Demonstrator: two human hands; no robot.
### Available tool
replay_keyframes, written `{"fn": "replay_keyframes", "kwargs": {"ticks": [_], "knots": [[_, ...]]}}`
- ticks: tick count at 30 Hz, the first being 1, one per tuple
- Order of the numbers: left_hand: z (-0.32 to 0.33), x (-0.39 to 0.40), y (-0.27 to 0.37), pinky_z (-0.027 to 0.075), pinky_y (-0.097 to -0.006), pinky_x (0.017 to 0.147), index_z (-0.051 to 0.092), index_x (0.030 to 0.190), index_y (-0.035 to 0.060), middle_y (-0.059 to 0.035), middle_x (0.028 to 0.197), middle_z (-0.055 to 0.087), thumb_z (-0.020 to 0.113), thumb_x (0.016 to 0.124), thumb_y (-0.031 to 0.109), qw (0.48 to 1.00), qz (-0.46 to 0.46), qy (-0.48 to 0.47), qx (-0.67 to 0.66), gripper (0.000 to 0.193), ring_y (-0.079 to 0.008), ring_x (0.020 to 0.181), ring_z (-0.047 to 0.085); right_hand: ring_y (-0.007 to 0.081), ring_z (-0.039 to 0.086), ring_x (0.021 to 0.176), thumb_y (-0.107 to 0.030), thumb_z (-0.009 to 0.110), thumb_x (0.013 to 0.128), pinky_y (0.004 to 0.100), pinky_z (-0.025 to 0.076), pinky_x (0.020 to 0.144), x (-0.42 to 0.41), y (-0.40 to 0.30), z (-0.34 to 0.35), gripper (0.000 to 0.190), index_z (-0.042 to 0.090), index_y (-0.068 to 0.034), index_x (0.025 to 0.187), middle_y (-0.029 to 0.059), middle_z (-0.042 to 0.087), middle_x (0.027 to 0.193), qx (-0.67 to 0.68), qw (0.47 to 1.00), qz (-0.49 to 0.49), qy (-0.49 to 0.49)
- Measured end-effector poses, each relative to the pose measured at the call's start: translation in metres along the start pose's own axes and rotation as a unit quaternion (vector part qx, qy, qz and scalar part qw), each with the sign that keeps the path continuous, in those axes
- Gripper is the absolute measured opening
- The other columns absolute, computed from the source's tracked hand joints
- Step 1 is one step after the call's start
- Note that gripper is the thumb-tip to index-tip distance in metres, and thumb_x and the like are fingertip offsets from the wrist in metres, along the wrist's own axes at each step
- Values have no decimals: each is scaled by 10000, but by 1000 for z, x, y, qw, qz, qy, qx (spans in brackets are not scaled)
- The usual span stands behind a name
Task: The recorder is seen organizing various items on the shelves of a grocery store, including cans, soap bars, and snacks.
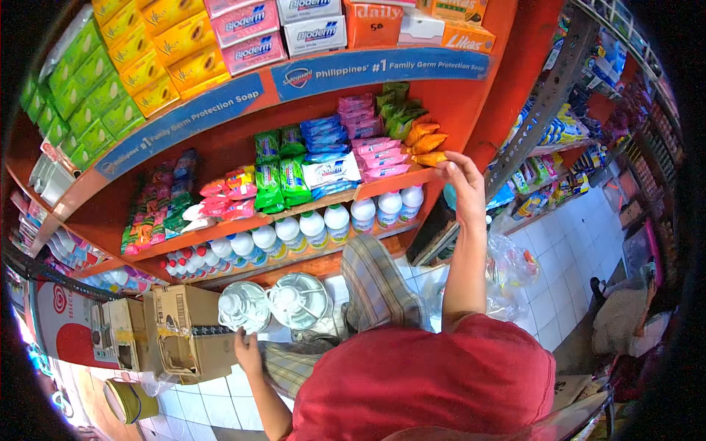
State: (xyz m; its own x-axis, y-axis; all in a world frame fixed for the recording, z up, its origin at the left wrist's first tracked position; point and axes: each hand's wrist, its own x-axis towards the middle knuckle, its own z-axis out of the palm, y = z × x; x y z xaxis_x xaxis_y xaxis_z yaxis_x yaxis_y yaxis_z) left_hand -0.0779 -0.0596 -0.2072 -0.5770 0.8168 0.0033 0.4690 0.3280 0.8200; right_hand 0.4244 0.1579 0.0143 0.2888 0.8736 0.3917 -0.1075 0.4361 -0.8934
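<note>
My right hand (463, 179) is raised to the right end of an orange-red shelf, its fingertips at the end of an orange soap packet (429, 159); whether they grip it or only touch it is hard to tell. Behind that packet several more orange packets (427, 138) are stacked. Pink soap packets (382, 157) lie just left of them, followed by a white Bioderm packet (332, 172) and green ones (280, 184). Low on the left, my left hand (248, 353) hangs by my knee with fingers apart, near a large clear water bottle (244, 307), holding nothing visible.
Boxed soaps (251, 33) fill the upper shelf, and white bottles (313, 227) line the lower one. A second clear bottle (299, 301), a cardboard box (193, 331) and a yellow bucket (129, 401) stand on the tiled floor. A dark metal post (504, 160) rises right of my right hand; clear plastic bags (510, 264) lie below.
</note>
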Motion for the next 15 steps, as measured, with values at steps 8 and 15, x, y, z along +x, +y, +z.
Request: {"fn": "replay_keyframes", "kwargs": {"ticks": [8, 15], "knots": [[24, 2, 15, 333, -473, 987, 573, 1180, 108, -113, 1100, 632, 629, 777, 347, 930, 30, -107, 350, 472, -290, 1005, 594, 131, 584, 970, -128, 564, 906, 265, 453, 848, 47, -27, 40, 269, 570, 35, 1120, 84, 628, 1034, -83, 990, -91, -68], [23, 5, 17, 358, -462, 956, 586, 1166, 110, -121, 1016, 659, 625, 783, 366, 919, 32, -115, 376, 462, -304, 916, 622, 338, 538, 1105, -211, 615, 804, 391, 417, 945, 165, 14, 116, 433, 540, -48, 1197, 182, 564, 1194, -462, 805, -191, -319]]}}
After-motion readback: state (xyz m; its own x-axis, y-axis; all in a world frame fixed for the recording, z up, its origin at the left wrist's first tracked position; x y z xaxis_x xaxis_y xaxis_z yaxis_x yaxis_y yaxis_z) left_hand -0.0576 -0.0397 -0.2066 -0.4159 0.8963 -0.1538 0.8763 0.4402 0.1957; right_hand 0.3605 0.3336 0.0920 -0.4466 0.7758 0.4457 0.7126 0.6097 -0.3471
